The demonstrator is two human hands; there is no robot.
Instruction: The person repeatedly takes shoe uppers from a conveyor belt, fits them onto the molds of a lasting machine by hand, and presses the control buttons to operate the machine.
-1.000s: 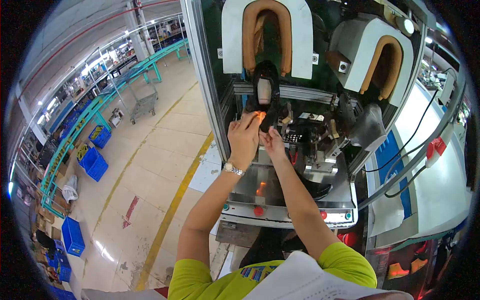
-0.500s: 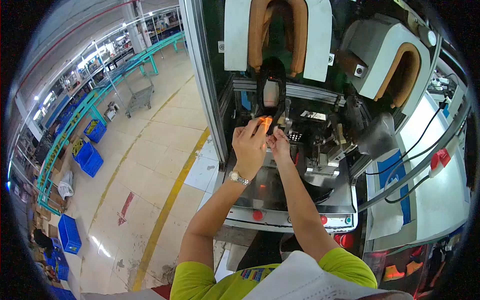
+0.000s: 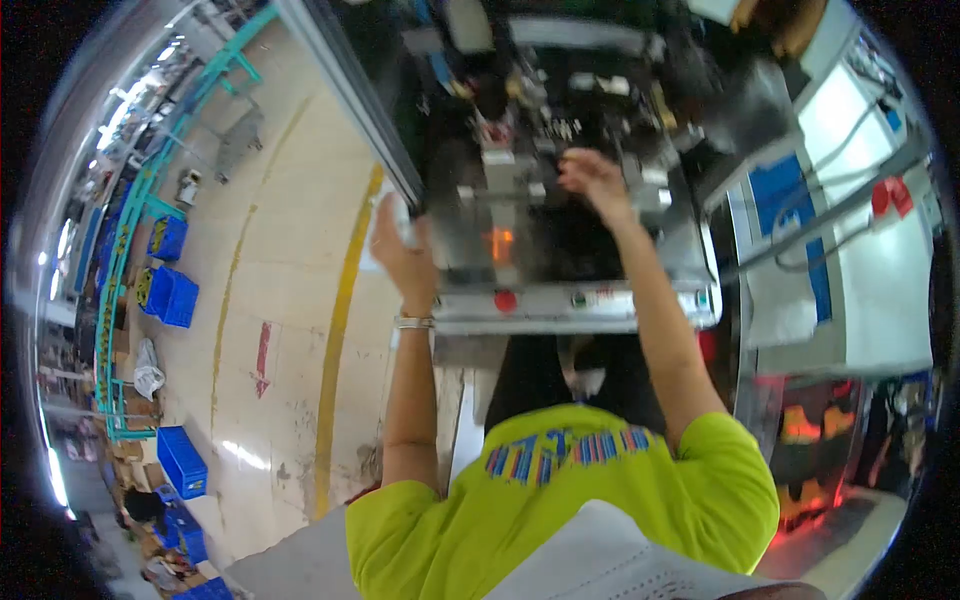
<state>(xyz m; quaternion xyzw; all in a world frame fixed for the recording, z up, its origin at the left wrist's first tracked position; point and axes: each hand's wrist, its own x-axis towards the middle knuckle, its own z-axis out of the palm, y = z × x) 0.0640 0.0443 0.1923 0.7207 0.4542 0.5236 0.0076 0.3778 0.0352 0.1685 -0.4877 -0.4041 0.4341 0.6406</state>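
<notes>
My left hand [image 3: 403, 255], wearing a wristwatch, is beside the machine's left post [image 3: 350, 100]. It looks open, thumb apart from the fingers, with nothing seen in it. Over the machine bed [image 3: 460, 255], my right hand [image 3: 597, 183] has its fingers bent to the left; blur hides whether they hold anything. Just below it lies a blurred dark shape [image 3: 572, 235], whose kind I cannot make out. A pale patch [image 3: 468, 25] on a dark form shows at the top edge, between the machine's upper parts. An orange glow [image 3: 500, 245] falls on the bed.
A red button [image 3: 505, 301] sits on the machine's front panel. On the right stand a white table [image 3: 870, 300] and a grey rail [image 3: 820, 215]; orange shoes [image 3: 800, 425] lie below. Blue crates [image 3: 175, 297] and a trolley [image 3: 240, 140] stand on the left floor.
Both hands have come away from the black shoe in the machine and moved apart, the left one leftward, the right one rightward. The view has tipped downward, cutting off the upper machine.
</notes>
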